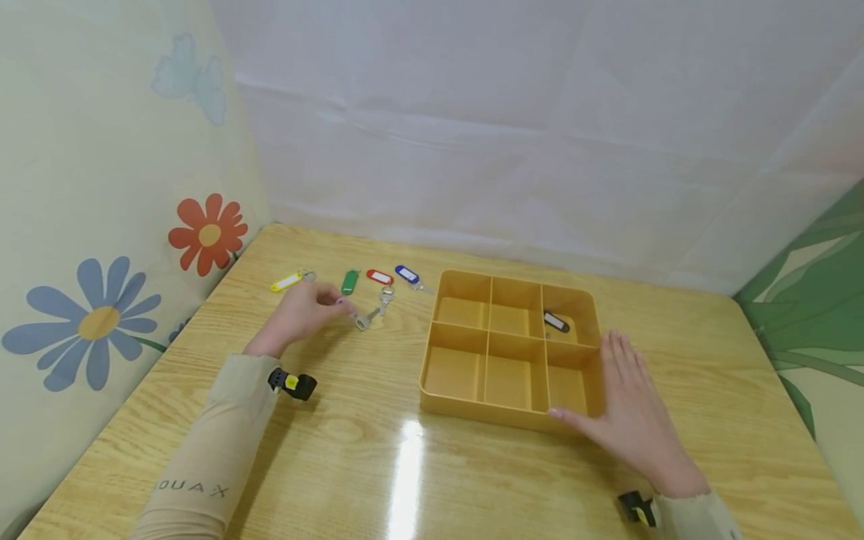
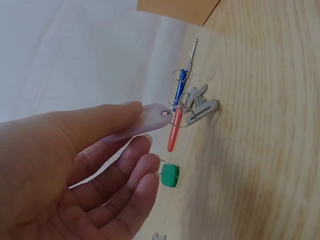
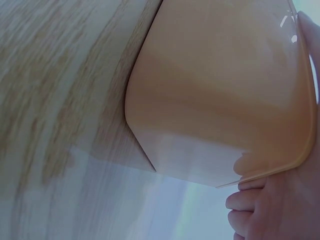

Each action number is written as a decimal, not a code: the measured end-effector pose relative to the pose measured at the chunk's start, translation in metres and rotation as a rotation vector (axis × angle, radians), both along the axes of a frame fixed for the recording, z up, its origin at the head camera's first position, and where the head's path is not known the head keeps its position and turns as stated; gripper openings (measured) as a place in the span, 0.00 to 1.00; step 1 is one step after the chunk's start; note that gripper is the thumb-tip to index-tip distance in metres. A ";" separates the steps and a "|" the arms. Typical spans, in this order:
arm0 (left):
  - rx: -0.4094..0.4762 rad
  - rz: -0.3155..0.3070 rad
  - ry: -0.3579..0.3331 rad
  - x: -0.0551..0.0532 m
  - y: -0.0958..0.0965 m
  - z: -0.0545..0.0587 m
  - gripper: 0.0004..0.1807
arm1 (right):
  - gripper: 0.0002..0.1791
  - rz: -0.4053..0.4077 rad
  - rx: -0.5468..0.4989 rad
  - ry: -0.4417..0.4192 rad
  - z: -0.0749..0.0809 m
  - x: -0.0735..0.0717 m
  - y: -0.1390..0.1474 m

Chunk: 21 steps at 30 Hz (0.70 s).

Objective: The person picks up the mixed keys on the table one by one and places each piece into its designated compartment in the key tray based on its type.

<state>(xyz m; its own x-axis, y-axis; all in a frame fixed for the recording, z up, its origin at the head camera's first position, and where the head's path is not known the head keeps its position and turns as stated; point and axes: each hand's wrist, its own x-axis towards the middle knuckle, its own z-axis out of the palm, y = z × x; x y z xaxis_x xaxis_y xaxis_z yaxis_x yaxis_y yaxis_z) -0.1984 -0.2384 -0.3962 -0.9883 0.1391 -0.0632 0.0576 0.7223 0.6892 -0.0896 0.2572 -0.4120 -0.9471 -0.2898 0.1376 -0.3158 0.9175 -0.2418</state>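
Note:
My left hand [image 1: 304, 311] pinches a pale lilac key tag [image 2: 150, 120] between thumb and index finger. From its ring hangs a silver key [image 2: 202, 112], low over the tabletop. Beyond that hand lie a yellow key tag [image 1: 286, 281], a green key tag [image 1: 349, 282], a red key tag [image 1: 380, 277] and a blue key tag [image 1: 407, 274]. My right hand [image 1: 634, 412] rests against the right side of a yellow-orange organizer box [image 1: 486, 411], fingers straight, thumb at its front rim. A black key tag [image 1: 556, 322] lies in the back right compartment.
The box's dividers [image 1: 516, 335] split it into several compartments. It stands on a wood-grain table [image 1: 324, 450], right of the loose key tags. A white cloth [image 1: 472, 150] hangs behind the table, and a flower-printed cloth [image 1: 81, 187] hangs at the left.

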 end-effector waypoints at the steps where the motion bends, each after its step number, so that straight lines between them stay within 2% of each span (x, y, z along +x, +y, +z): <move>1: 0.001 -0.001 0.008 0.000 0.000 0.000 0.12 | 0.70 0.001 -0.001 0.002 0.000 0.000 0.000; 5: 0.014 -0.009 0.041 -0.002 0.001 0.000 0.10 | 0.70 0.003 -0.005 0.007 0.000 0.000 -0.001; 12: 0.057 -0.007 0.048 -0.003 0.003 0.002 0.12 | 0.70 0.008 -0.001 0.014 0.000 0.000 -0.001; 21: 0.077 -0.016 0.051 -0.006 0.006 0.004 0.19 | 0.71 0.007 0.008 0.020 -0.001 -0.001 0.000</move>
